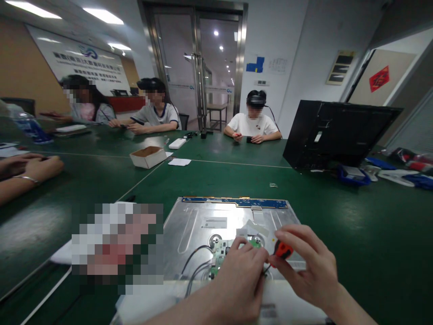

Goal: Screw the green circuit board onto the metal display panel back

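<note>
Fingertips of the right hand (313, 259) pinch a small red-and-black screwdriver (283, 249), whose thin shaft slants down toward the left hand (241, 266). Left fingers bend over a green circuit board (219, 248); whether they grip anything I cannot tell, since the hand hides both them and the driver's tip. That board sits on a flat, silver metal panel (189, 225), which lies directly before the person on a dark green table (338, 198).

Judging by the pose, the step in hand is screwdriver work at the board. The next move seems to call for a seated tip, an aligned shaft and a steady left hand.

Black cables (194, 259) cross the panel left of the board, and a narrow blue circuit strip (216, 201) lines its far edge. Beyond the panel, an open white cardboard box (149, 158) stands to the left, a large black screen (338, 135) to the right, and 3 seated co-workers (255, 124) farther off.
</note>
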Available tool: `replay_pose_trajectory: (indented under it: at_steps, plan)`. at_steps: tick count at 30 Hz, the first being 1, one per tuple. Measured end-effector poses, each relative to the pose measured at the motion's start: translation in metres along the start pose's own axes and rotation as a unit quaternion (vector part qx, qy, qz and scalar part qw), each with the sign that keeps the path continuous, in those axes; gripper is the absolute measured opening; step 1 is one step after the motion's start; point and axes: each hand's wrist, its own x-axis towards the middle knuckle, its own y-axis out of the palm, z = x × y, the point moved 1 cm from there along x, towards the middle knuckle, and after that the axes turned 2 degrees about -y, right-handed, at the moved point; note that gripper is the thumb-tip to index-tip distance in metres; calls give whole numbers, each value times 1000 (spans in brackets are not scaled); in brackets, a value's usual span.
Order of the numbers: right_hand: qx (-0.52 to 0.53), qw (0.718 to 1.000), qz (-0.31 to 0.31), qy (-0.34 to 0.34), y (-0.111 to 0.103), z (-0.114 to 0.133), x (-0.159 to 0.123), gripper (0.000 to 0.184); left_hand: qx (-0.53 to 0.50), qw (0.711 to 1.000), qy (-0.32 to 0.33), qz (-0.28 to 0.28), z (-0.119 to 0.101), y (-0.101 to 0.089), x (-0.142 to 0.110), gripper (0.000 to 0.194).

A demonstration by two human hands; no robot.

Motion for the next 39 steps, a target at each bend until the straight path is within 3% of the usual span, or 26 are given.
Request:
replay_pose_trajectory:
  at_steps: [7, 14, 17, 29, 34, 39]
  plan:
    - [-1, 999, 32, 0, -4, 2, -3, 48, -6, 1000, 0, -14, -1, 0, 1, 22]
    - [113, 992, -34, 42, 4, -7, -13, 53, -17, 1000, -2, -3, 0, -1, 0, 26]
    - [104, 992, -32, 61, 6, -9, -16, 55, -19, 1000, -4, -3, -1, -2, -1, 24]
    - [16, 999, 27, 9, -1, -4, -9, 47, -11, 1000, 1, -16, 2, 3, 1, 26]
    - [96, 995, -24, 29, 4, -8, -15, 58, -10, 1000, -5, 5, -1, -1, 0, 26]
    - [87, 993, -41, 65, 6, -10, -20, 57, -9, 1000, -16, 9, -3, -4, -1, 25]
